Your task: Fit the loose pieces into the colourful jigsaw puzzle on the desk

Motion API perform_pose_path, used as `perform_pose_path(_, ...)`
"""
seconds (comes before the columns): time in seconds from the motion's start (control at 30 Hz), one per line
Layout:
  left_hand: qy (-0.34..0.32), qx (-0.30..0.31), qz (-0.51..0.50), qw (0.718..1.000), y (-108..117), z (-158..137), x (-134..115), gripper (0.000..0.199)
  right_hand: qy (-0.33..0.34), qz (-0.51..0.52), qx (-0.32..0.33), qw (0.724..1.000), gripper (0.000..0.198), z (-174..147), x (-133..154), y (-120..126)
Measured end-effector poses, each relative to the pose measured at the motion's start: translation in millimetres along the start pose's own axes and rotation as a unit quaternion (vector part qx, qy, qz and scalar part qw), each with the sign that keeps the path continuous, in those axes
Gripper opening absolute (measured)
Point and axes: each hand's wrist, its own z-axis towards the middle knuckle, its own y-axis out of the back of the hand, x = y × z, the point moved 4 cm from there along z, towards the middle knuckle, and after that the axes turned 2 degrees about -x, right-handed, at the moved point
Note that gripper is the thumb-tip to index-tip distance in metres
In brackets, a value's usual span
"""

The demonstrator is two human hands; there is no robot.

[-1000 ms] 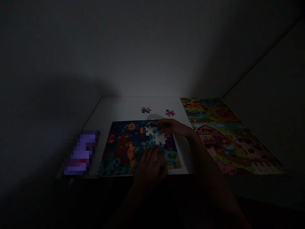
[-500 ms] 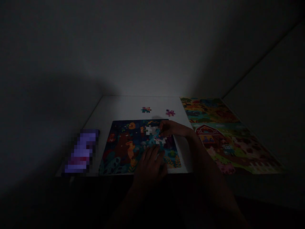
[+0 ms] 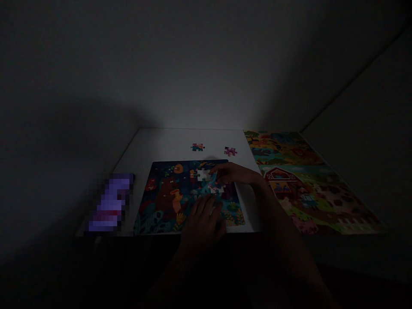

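Note:
A dark jigsaw puzzle with a bear picture lies flat in front of me, with white gaps showing in its upper right part. My left hand rests on its lower middle edge, fingers stretched out flat and holding nothing. Over the upper right part is my right hand, its index finger reaching toward the white gap and its thumb apart below. A blue puzzle piece lies just under these fingers, partly hidden. Dim light blurs the details at the fingertips.
Two loose puzzle pieces, a teal-red piece and a purple piece, lie beyond the puzzle on the white table. A pixelated phone-like object is at left. A farm picture and a second picture lie at right.
My right hand's fingers have spread from a tighter grip, and the index finger now reaches farther left. My left hand stays in place. The view has shifted very slightly.

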Motion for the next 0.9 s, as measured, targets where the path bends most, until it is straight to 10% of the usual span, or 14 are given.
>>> perform_pose_path(0.57, 0.002, 0.010, -0.006, 1.000, 2, 1, 0, 0.032, -0.008, -0.002, -0.032, 0.999, 0.029, 2, 2, -2)
perform_pose_path(0.9, -0.005, -0.026, -0.025, 0.999, 3, 2, 0, 0.030, 0.048, 0.001, -0.235, 0.971, 0.039, 6, -3, 24)
